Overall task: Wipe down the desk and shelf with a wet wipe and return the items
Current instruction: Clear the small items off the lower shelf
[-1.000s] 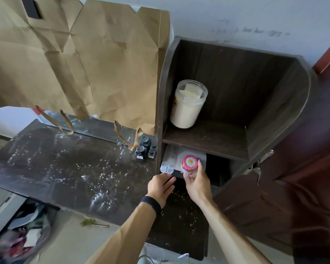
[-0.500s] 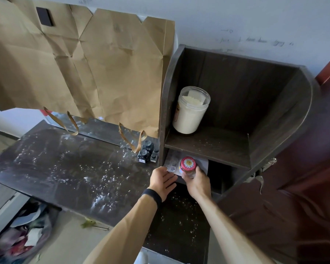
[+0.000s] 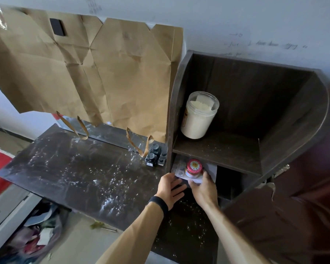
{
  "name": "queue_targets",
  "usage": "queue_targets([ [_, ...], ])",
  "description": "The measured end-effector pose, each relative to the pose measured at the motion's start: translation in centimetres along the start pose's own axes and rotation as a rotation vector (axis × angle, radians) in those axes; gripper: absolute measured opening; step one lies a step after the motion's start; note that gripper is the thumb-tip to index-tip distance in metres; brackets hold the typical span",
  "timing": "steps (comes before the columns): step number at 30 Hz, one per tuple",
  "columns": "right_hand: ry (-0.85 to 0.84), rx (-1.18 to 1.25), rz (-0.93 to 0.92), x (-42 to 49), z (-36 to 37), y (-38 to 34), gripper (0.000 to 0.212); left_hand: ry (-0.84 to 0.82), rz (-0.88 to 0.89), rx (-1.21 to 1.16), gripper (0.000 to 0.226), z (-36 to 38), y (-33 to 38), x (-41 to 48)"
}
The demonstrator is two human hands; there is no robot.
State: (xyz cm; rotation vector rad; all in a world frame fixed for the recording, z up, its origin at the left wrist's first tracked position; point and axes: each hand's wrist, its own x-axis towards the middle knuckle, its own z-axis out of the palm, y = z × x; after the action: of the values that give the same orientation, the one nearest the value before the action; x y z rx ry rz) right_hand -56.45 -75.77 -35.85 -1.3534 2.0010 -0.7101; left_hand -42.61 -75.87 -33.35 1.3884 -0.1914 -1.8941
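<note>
At lower centre of the frame, the left hand (image 3: 170, 189), with a black wristband (image 3: 158, 203), has gone from curled a second ago to fingers straight and spread. It lies flat against the front edge of a clear plastic tray (image 3: 177, 169) and grips nothing. The right hand (image 3: 205, 189) has slid from round the small jar with the red daisy-patterned lid (image 3: 193, 166) down to its base and the white sheet (image 3: 211, 170) beneath. Its fingertips are hidden, so whether it grips cannot be told.

The jar stands just beyond both hands, between them, in the mouth of the lower compartment of the dark wooden shelf unit (image 3: 217, 153). White specks strew the dark desk top (image 3: 84, 178), so wiping probably has not begun and the hands are likely clearing this stack.

Farther off, small black ink bottles (image 3: 153, 156) stand beside the shelf's side wall. A large clear jar of pale powder (image 3: 198, 115) sits on the upper shelf. A flattened brown paper bag (image 3: 103, 73) covers the wall at upper left.
</note>
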Motion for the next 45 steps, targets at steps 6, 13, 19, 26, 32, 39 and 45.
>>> queue_targets([
  [6, 0.007, 0.021, -0.133, -4.8, 1.9, 2.6, 0.041, 0.074, 0.128, 0.594, 0.032, -5.5, -2.8, 1.2],
  [13, -0.254, -0.155, -0.233, -7.5, 9.1, 1.9, 0.037, 0.219, 0.226, 1.142, 0.055, -13.8, -0.4, 3.3],
  [19, -0.452, -0.558, -0.257, -5.2, 16.5, -0.7, 0.080, 0.225, 0.269, 1.263, 0.073, -16.0, 4.7, 8.8],
  [26, -0.405, -0.631, -0.119, -5.1, 20.5, -0.1, 0.080, 0.319, 0.300, 1.338, 0.075, -13.8, 9.6, 14.7],
  [32, -0.476, -0.613, -0.061, -5.0, 20.4, -0.6, 0.082, 0.454, 0.234, 1.303, 0.075, -10.4, 10.5, 17.2],
  [39, -0.531, -0.546, 0.001, -4.5, 19.4, -2.1, 0.084, 0.487, 0.272, 1.427, 0.075, -9.9, 10.9, 17.7],
  [45, -0.403, -0.216, 0.208, -1.0, 18.4, -6.1, 0.051, 0.425, 0.272, 1.529, 0.069, -15.5, 12.0, 12.2],
])
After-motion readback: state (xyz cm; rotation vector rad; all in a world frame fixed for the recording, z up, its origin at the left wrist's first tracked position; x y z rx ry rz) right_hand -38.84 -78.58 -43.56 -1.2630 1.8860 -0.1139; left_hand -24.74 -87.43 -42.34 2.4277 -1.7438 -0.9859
